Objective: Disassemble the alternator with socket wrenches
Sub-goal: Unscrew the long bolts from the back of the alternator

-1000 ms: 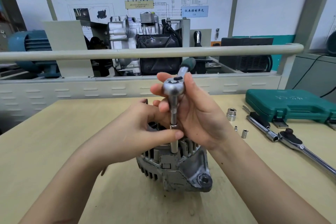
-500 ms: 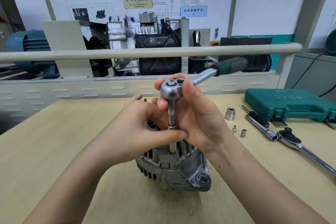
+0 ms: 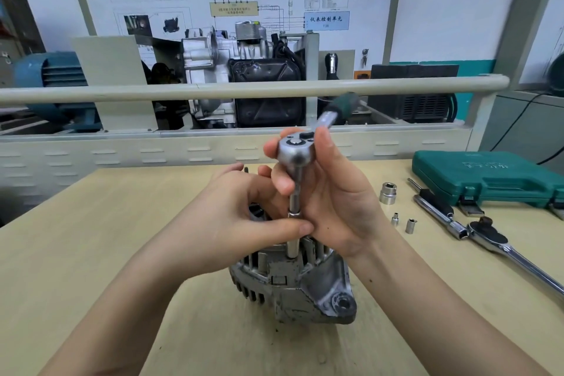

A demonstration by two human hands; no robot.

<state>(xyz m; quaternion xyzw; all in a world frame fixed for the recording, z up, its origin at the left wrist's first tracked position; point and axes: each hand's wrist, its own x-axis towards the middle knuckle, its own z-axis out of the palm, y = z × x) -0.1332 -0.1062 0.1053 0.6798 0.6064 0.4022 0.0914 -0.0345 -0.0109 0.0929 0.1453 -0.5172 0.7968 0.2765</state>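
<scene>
The grey finned alternator stands on the table; above it, the right hand grips the wrench head, the left hand pinches its shaft below

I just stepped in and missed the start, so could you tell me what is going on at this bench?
A person is taking apart an alternator standing on the wooden table. The right hand grips the head of a ratchet wrench whose extension runs straight down into the alternator's top. The left hand pinches that extension low down, steadying it. To the right lie three loose sockets, a second ratchet and a closed green tool case.
</scene>
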